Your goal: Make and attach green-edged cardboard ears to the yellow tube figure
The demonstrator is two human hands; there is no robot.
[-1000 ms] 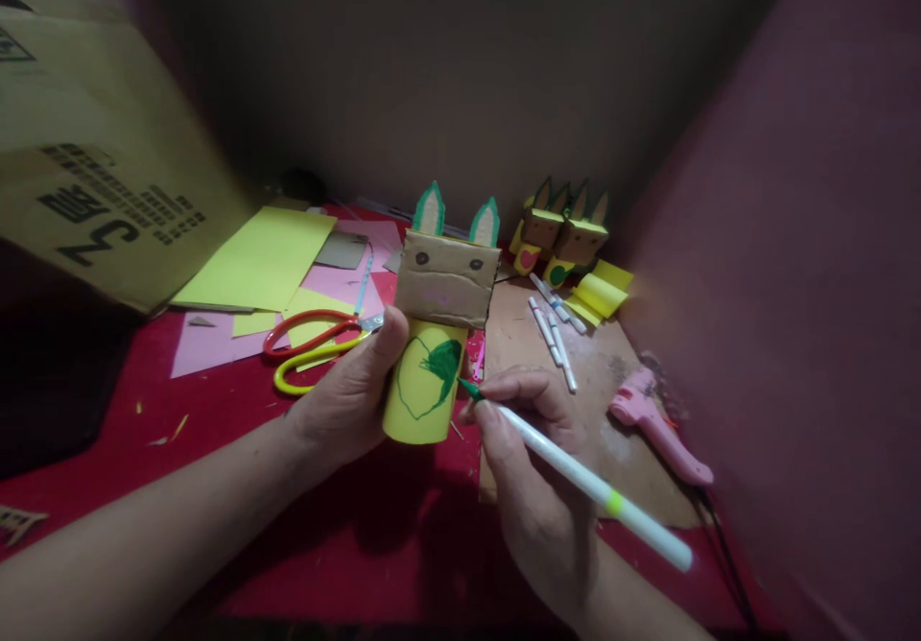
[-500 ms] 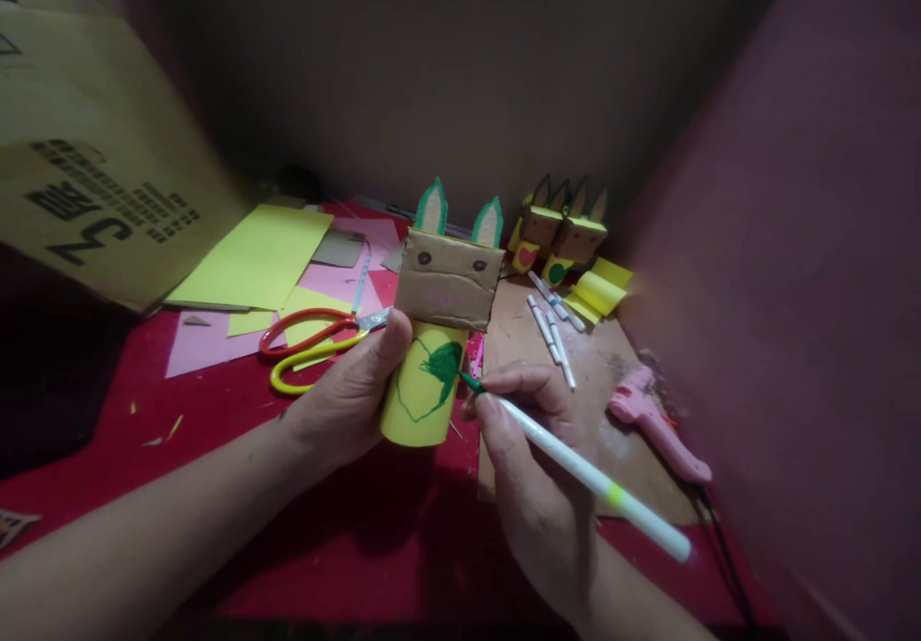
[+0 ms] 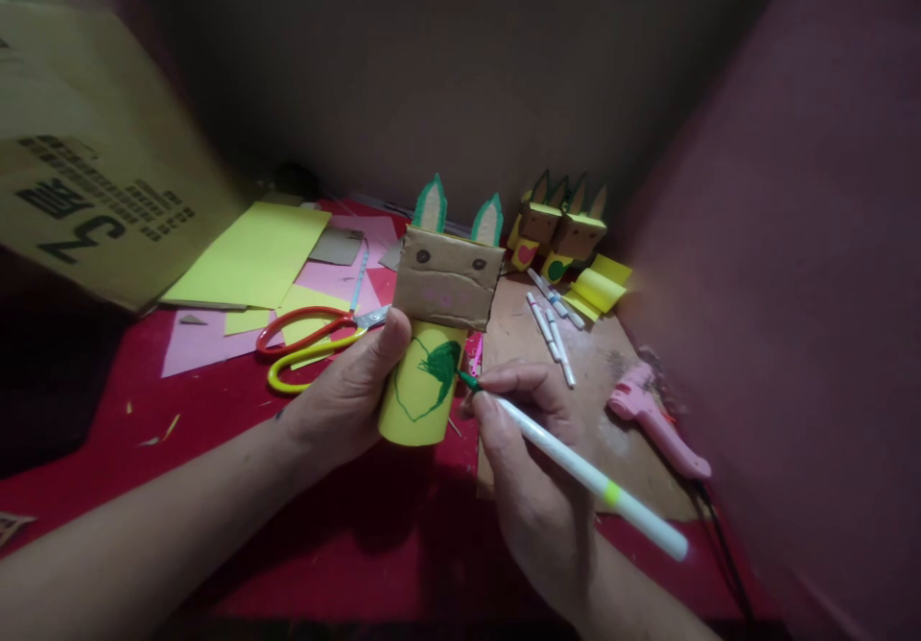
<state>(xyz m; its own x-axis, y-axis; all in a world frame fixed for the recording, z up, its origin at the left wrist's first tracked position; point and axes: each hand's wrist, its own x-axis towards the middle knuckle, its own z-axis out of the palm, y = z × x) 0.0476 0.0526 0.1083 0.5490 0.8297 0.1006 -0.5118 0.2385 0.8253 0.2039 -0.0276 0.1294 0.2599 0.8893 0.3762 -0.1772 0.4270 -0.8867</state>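
Observation:
My left hand [image 3: 352, 387] grips a paper figure from the left, its thumb on the yellow tube [image 3: 407, 406]. The tube stands upright under a brown cardboard head [image 3: 450, 281] with two drawn eyes and green-edged ears. A green heart outline on the tube is partly coloured, mostly at its upper right. In my right hand [image 3: 529, 439] is a white marker [image 3: 568, 454], pinched near its green tip, which is at the right edge of the heart. The fingers of my left hand behind the tube are hidden.
Red-and-yellow-handled scissors [image 3: 309, 329] lie left of the figure near yellow paper [image 3: 248, 252]. Similar figures [image 3: 561, 228] stand at the back right. Several markers [image 3: 551, 329] and a pink glue gun [image 3: 658, 420] rest on a cardboard sheet [image 3: 619, 468]. A large box [image 3: 93, 142] is at left.
The view has shifted very slightly. Both hands keep their holds, and the marker tip remains at the right edge of the heart.

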